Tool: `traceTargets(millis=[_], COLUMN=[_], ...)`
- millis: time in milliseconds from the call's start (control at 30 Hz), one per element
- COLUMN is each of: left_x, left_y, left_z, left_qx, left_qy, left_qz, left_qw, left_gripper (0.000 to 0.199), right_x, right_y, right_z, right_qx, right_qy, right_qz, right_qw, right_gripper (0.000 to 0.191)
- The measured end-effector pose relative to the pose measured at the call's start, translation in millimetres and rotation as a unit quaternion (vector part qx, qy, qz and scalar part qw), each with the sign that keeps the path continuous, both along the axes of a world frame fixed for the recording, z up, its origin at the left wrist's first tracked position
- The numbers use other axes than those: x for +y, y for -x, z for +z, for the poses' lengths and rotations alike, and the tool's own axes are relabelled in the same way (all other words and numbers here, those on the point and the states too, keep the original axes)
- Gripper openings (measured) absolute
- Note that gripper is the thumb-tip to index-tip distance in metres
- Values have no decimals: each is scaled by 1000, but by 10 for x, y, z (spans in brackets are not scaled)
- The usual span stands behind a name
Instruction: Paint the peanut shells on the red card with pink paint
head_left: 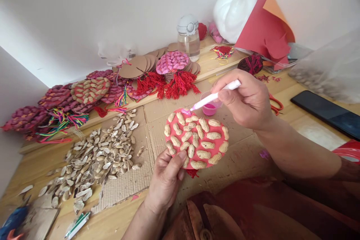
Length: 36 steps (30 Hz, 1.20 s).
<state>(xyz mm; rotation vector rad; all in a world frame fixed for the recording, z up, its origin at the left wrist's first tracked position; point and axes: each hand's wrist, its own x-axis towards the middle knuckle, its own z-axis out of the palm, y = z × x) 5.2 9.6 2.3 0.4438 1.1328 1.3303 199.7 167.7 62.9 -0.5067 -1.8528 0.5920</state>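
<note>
My left hand (pixel 168 178) pinches the lower left edge of a red disc (pixel 206 155) covered with peanut shells, its thumb on top. My right hand (pixel 246 99) is closed round a white paintbrush (pixel 215 95). The brush tip touches a shell (pixel 186 111) at the disc's far edge, and that shell is painted pinkish purple. The other shells on the disc are plain tan. Just behind the disc stands a small clear cup (pixel 209 108) with magenta paint. A bit of red tassel (pixel 192 173) shows beneath the disc.
Loose peanut shells (pixel 104 153) lie on cardboard (pixel 126 183) at left. Behind are finished pink shell discs (pixel 173 62) with tassels, cardboard circles (pixel 136 66) and a water bottle (pixel 188 41). At right lie orange scissors (pixel 276 104) and a phone (pixel 329 112). A blue glue gun (pixel 14 221) sits lower left.
</note>
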Motion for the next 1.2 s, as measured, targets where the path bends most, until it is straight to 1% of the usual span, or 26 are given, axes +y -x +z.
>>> traceTargets(millis=[133,333,433,567,767,833,933,1000,1067,1200], left_x=[-9,-27,-20,-11,-12,-11,-5,0,2,-11], left_y=[6,13,13,18,21,26,36,44,50,60], left_z=[0,-12,-17,-18,-11,-9,-11,-14,-18,-35], left_qx=[-8,-6,-7,4,7,6,-1,-12,-23,-32], left_qy=[7,11,7,3,9,16,17,4,-9,-20], left_qz=[4,0,-1,-2,-3,-8,-26,-35,-44,-55], left_qw=[1000,1000,1000,1000,1000,1000,1000,999,999,998], left_gripper=[44,42,43,46,47,47,49,50,52,52], right_x=[-5,-9,-10,-4,-6,-3,0,-1,-2,3], right_y=[-1,9,10,10,27,26,21,18,19,20], right_z=[-4,20,24,23,22,20,17,15,15,17], right_qx=[-14,7,3,24,19,35,63,65,56,61], right_qy=[12,3,5,-1,13,23,61,84,92,87], right_qz=[8,6,11,11,12,11,26,41,47,17], right_qw=[1000,1000,1000,1000,1000,999,996,993,993,994], right_gripper=[14,14,13,11,12,12,14,15,16,18])
